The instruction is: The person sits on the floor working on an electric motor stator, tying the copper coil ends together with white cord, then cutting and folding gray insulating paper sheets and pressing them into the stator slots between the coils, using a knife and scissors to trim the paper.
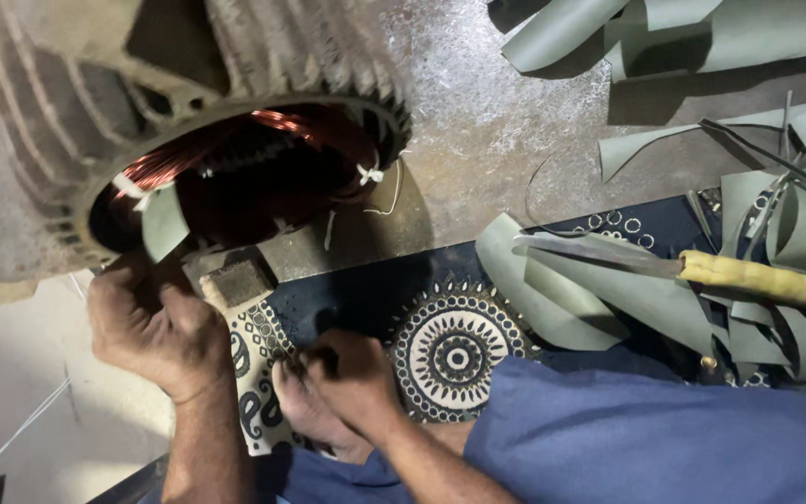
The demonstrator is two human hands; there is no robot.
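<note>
Motor housing (142, 112) lies on its side at 10–11 o'clock, ribbed cast body, open end facing down-right. Copper windings (235, 159) show inside the bore, with white tie strings (368, 175) at the coil edge.

Left hand (156, 327) at 8 o'clock, up against the lower rim of the housing, fingers curled at a grey-green insulation paper strip (162, 222) that sticks out of the stator. Can't tell if it actually pinches the strip; fingertips are in shadow.

Right hand (352, 373) at 6 o'clock, closed into a loose fist just over a bare foot (305, 411); whatever it holds is hidden. The hands are apart.

Small wooden block (238, 282) under the housing rim, between the hands.

Patterned dark cloth (450, 345) with white circular motifs covers the middle. Knife (683, 266) with a yellow handle lies at 3 o'clock on a heap of cut insulation paper (776, 215). More offcuts (664, 28) at 1 o'clock on a scuffed metal plate (487, 112). Blue garment (664, 439) at 5 o'clock.
</note>
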